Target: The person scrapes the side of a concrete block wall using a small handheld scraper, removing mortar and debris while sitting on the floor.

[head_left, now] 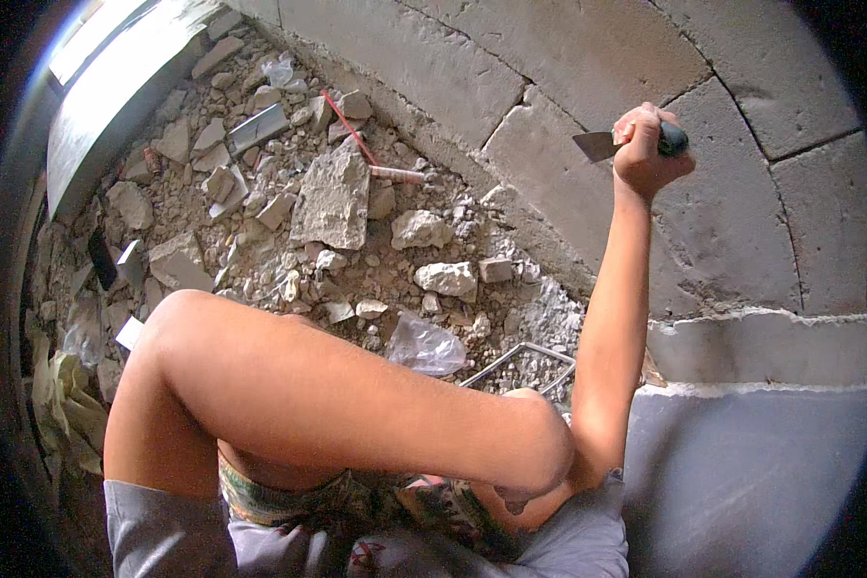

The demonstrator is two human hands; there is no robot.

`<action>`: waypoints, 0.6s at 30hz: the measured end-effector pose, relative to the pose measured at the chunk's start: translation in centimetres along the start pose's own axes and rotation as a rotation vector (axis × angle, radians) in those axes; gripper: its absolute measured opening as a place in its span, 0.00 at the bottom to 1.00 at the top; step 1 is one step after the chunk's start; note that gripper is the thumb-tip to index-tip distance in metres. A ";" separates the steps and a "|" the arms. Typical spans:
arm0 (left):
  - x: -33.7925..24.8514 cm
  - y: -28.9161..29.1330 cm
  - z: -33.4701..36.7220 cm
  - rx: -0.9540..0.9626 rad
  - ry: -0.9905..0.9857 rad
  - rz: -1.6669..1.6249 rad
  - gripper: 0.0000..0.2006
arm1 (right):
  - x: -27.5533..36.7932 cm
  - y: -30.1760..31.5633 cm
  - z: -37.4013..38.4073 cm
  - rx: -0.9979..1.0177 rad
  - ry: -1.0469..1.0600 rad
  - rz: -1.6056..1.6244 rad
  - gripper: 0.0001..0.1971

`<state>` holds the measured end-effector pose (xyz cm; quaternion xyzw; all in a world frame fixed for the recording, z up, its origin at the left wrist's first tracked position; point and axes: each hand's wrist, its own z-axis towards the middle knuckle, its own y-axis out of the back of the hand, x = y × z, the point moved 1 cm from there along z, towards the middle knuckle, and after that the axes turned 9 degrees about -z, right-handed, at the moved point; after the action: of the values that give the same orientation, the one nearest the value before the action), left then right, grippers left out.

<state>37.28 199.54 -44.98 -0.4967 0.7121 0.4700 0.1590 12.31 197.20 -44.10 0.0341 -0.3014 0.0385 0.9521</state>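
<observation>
My right arm reaches up along the block wall (pixel 539 144). In a closed fist, my right hand (pixel 645 159) grips a putty knife (pixel 599 146) by its dark handle, whose end sticks out on the right. Its flat metal blade points left, close in front of the wall; whether the two touch I cannot tell. Across the front of my body lies my bent left forearm. The wrist is sharply flexed, and my left hand (pixel 541 448) is tucked in beside my right upper arm with its fingers hidden.
Broken masonry covers the floor at left and centre, with a large chunk (pixel 332 197), a red strip (pixel 350 127), a clear plastic bag (pixel 426 345) and a thin metal frame (pixel 520 352). A smooth grey surface (pixel 771 472) lies at lower right, below a rough ledge (pixel 761 349).
</observation>
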 end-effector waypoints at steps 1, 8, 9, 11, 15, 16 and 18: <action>-0.5 0.9 -1.5 0.006 -0.063 0.005 0.17 | -0.2 -0.3 0.4 0.024 0.031 -0.029 0.15; -0.6 1.4 -2.2 -0.010 -0.055 -0.036 0.18 | 0.4 -0.4 1.0 0.053 0.063 0.047 0.17; -0.6 1.6 -2.5 -0.003 -0.035 -0.042 0.19 | 0.0 -0.2 0.9 0.018 0.009 0.083 0.16; -0.5 1.5 -2.4 0.009 -0.023 -0.062 0.19 | 0.4 0.1 0.9 0.013 0.026 0.102 0.16; -0.2 1.3 -2.0 -0.029 -0.039 -0.003 0.21 | 0.1 -0.3 0.9 0.058 0.053 0.125 0.15; -0.2 1.4 -2.2 -0.024 -0.049 -0.015 0.21 | 0.1 -0.3 0.8 0.002 -0.012 0.052 0.15; -0.7 1.5 -2.4 -0.044 -0.009 -0.027 0.21 | 0.5 0.1 1.0 0.012 0.013 0.070 0.15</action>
<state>36.88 198.08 -42.51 -0.5076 0.6940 0.4855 0.1578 12.12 197.23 -42.95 0.0289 -0.2960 0.0739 0.9519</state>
